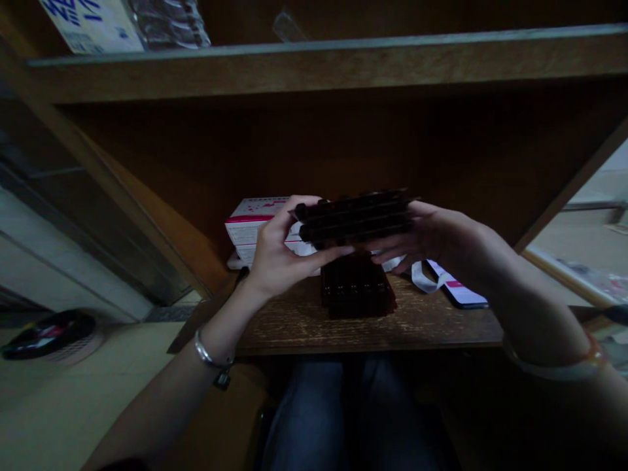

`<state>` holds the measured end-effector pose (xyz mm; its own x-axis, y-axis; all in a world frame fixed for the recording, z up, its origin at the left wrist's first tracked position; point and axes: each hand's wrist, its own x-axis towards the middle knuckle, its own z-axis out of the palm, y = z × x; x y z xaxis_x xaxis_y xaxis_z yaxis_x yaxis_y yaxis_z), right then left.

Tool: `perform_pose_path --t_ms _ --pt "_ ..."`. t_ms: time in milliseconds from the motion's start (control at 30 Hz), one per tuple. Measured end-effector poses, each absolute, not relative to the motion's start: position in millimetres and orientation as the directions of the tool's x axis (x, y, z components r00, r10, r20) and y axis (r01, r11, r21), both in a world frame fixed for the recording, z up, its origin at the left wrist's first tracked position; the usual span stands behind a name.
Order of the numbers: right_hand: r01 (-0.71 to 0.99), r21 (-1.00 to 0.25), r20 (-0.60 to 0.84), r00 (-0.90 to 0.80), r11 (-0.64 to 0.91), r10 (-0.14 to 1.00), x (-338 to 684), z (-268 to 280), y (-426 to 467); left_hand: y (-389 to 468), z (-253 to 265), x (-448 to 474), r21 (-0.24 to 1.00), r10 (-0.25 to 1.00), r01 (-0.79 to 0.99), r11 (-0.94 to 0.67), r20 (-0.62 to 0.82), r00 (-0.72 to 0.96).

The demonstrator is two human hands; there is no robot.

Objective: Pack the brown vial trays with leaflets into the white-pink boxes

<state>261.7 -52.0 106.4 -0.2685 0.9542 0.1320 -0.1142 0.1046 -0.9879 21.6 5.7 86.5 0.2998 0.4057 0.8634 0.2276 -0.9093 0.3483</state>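
Had the dark layered stack (356, 221) grasped in both hands, lifted over the desk (294, 332). Clamped its left end in the left hand (272, 258), with thumb along the lower front edge and fingers wrapped behind. Closed the right hand (444, 239) on the opposite end, with fingers reaching underneath; couldn't make out exact fingertip contact, too dark and blurred. Held it near level, long side toward the camera. Saw a second dark stack (358, 288) directly below, on the desk; couldn't tell the gap. Spotted a white-and-pink box (248, 229) behind the left hand, plus a curled white strip (426, 280) beside a phone (468, 294) with lit screen, near the right wrist. Wore a silver bracelet (205, 350) left, a pale bangle (549, 370) right. Noted a carton (93, 26) up on the shelf (343, 65).
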Motion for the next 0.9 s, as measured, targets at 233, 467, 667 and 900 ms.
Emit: perform_pose_path --t_ms 233,467,667,900 --pt "0.210 -0.933 0.219 -0.307 0.291 0.926 265.4 107.0 -63.9 -18.5 88.4 33.7 0.813 0.802 0.043 -0.580 0.562 0.201" --pt "0.337 -0.808 0.431 -0.219 0.482 0.875 268.8 98.3 -58.2 -24.0 92.0 32.9 0.906 0.892 -0.059 -0.419 0.423 0.157" --pt "0.603 -0.438 0.710 -0.222 0.666 0.668 268.7 78.7 -40.4 -31.7 102.4 34.3 0.954 0.945 -0.188 -0.233 0.268 0.190" --pt "0.627 0.111 0.887 -0.413 0.771 0.208 255.4 77.2 -46.4 -37.3 100.7 41.0 0.976 0.933 -0.204 -0.077 0.142 0.331"
